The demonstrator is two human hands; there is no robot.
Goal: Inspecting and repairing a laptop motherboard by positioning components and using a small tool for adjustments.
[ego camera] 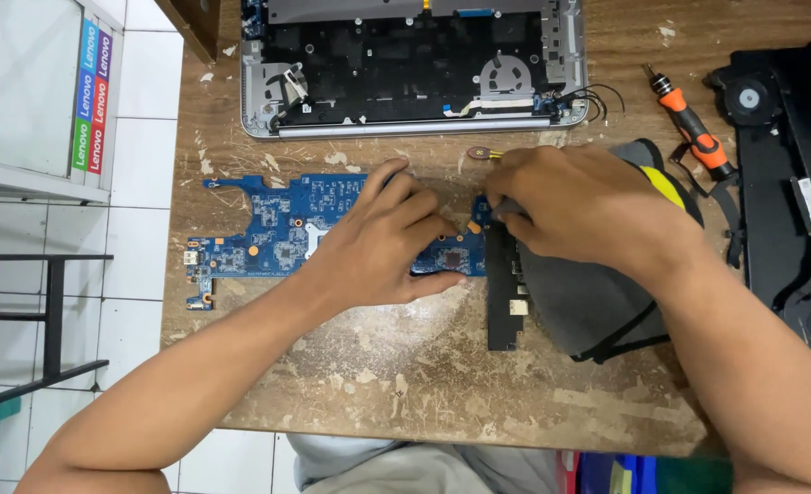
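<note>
Flat on the worn wooden table [405, 384] sits a blue circuit board [268, 229], component side up. The person's left hand [383, 242] presses down on its right half, fingers together and curled, looks like it's pinning the board so it won't slide. Right hand [575, 206] works at the board's right edge, fingers bunched tight on something too small to make out. Beside it lie a black strip part [504, 302] and grey cloth [588, 302]; further out, an opened laptop chassis [415, 69] and an orange screwdriver [689, 128]

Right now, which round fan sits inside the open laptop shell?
The grey fan in the laptop shell behind the hands; the two others sit in the black panel at right.
</note>
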